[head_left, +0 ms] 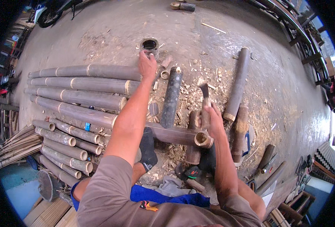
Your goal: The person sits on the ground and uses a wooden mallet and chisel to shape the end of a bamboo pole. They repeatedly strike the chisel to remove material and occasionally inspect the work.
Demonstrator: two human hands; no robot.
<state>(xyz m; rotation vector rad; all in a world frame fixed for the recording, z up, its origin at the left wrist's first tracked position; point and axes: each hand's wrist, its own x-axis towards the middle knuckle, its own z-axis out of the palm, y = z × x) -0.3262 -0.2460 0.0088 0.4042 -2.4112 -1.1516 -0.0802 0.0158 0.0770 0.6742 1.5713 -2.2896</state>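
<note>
My left hand [148, 65] reaches forward to a round, open-topped container [149, 44] with dark contents. Its fingers are apart at the container's near side; whether they touch it is unclear. A wooden-handled knife [204, 90] with a dark blade stands upright in my closed right hand [213, 119]. Below that hand lies a long bamboo pole [167, 134], its cut hollow end facing me. This end rests across a short, thick bamboo piece [192, 153]. Between my hands a dark, stained cylinder [172, 96] lies on the floor.
Several long bamboo poles [82, 70] lie side by side at the left, with shorter cut tubes [65, 153] stacked nearer. More bamboo lengths [238, 83] lie at the right. Wood chips [212, 92] litter the floor. A motorcycle [50, 15] stands far left, a rack [303, 41] far right.
</note>
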